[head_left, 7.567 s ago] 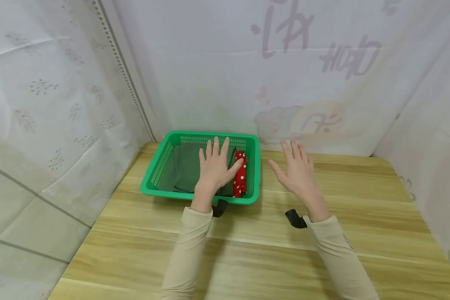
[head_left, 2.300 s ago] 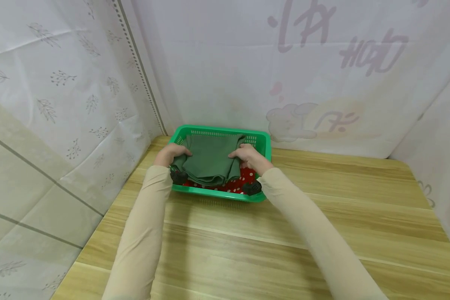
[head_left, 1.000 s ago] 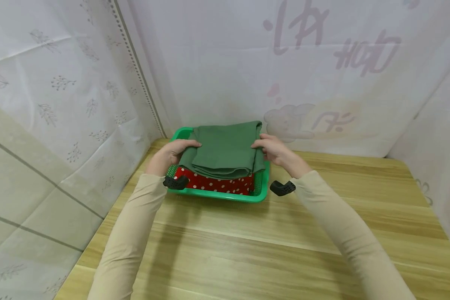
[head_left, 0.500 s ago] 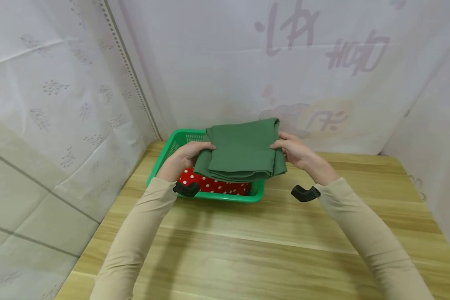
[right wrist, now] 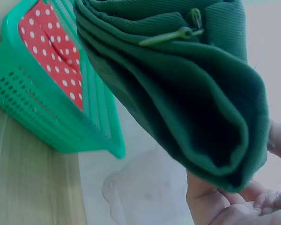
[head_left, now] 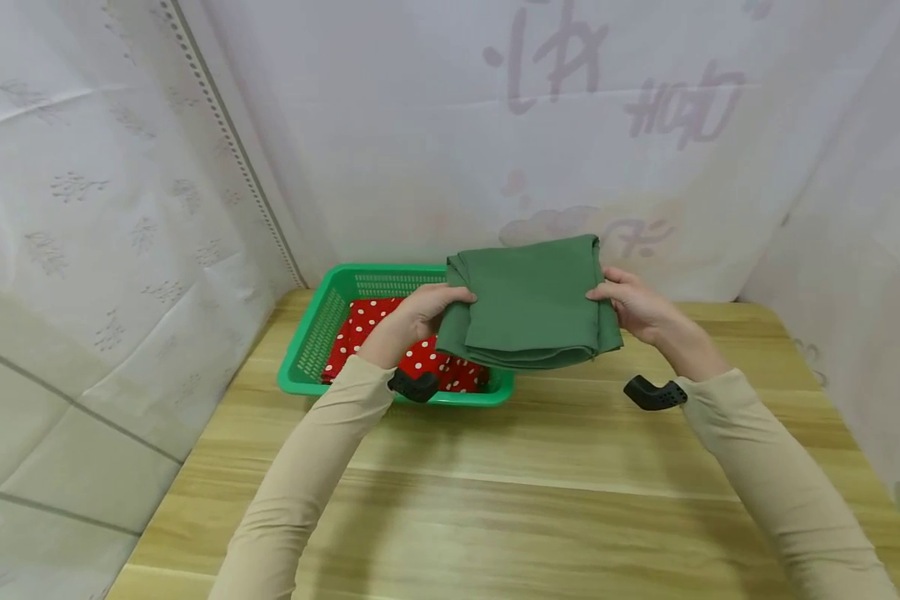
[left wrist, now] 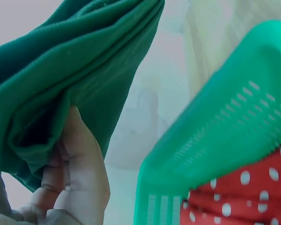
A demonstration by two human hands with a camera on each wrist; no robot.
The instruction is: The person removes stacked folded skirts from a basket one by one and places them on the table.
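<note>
A folded green garment (head_left: 534,298) hangs in the air between both hands, overlapping the right end of the green basket (head_left: 300,388). My left hand (head_left: 423,310) pinches its left edge, thumb on top and fingers beneath. At the opposite edge my right hand (head_left: 637,307) grips it the same way. Layered folds and a small zipper pull (right wrist: 171,36) show on the garment in the right wrist view. Inside the basket lies red cloth with white dots (head_left: 420,358), partly hidden behind the left hand and the garment.
The basket stands on the left of a wood-grain table (head_left: 570,500), near the back wall. Printed white curtains (head_left: 390,150) enclose the table at the back and sides. A black wrist mount (head_left: 654,393) juts from the right sleeve, with a similar one on the left.
Earlier the hands were spread empty above the basket. They took hold of the green garment, lifted it out and moved it right, uncovering the red dotted cloth.
</note>
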